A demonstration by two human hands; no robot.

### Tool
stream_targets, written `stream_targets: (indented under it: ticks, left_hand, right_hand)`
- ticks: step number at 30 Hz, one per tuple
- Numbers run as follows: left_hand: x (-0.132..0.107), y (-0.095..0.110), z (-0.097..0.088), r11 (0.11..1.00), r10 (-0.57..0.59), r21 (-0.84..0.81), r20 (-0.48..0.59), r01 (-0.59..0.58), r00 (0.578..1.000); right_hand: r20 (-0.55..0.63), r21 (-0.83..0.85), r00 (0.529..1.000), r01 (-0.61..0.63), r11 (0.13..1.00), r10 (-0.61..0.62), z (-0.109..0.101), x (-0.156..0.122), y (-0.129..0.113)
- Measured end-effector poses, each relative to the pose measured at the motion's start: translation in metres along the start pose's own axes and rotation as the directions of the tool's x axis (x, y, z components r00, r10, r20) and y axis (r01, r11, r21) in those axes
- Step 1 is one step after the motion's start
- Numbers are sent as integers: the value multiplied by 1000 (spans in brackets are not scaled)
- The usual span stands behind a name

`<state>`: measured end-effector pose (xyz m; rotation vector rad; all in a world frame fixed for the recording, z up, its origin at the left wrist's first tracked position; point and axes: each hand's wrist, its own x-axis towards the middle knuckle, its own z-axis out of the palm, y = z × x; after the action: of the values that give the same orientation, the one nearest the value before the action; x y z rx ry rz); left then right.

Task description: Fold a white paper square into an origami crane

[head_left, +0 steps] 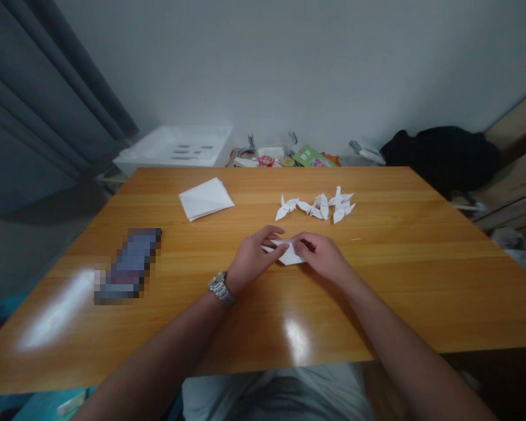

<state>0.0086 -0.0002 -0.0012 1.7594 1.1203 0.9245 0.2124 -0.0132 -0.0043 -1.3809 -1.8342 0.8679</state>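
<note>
Between my two hands is a small folded piece of white paper (291, 255), just above or on the table. My left hand (255, 252), with a metal watch (221, 289) on its wrist, grips the paper's left side, thumb on top. On the right side my right hand (319, 252) pinches the same paper, its fingertips partly hidden. Several folded white paper cranes (319, 207) sit in a row beyond my hands. A stack of white paper sheets (207, 199) lies at the back left.
The wooden table (403, 292) spans the view. A phone (131, 263), blurred out, lies at the left. A thin white strip (355, 239) rests right of my hands. Behind the far edge are a white tray (193, 143), a green packet (313, 156) and a black cloth-like heap (442, 153).
</note>
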Motion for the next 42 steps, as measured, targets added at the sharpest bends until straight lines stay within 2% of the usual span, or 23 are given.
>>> stream_targets:
  ticks: [4, 11, 17, 23, 26, 31, 42]
  left_hand:
    - [-2, 4, 2, 994, 26, 101, 52, -31, 998]
    - [-1, 5, 8, 988, 12, 154, 5, -12, 1000]
    - [-2, 6, 11, 974, 20, 227, -38, -11, 999]
    - [-2, 6, 13, 974, 10, 227, -36, -1, 999]
    - [-2, 7, 12, 979, -1, 202, -50, 11, 999]
    - [-1, 6, 7, 985, 4, 172, -81, 10, 997]
    - [2, 3, 3, 999, 24, 32, -22, -24, 999]
  right_hand:
    - [1, -74, 999, 43, 996, -43, 2, 0, -3]
    - [-42, -220, 997, 47, 974, -58, 8, 1, -6]
    - [-99, -424, 994, 4, 906, -51, 12, -1, -14]
    - [-76, -511, 995, 23, 859, -71, 13, 0, -16]
    - [-59, -425, 996, 37, 904, -69, 9, 1, -14]
    - [0, -116, 999, 45, 992, -45, 3, 1, -11]
    - [8, 133, 1000, -24, 991, 23, 3, 3, -6]
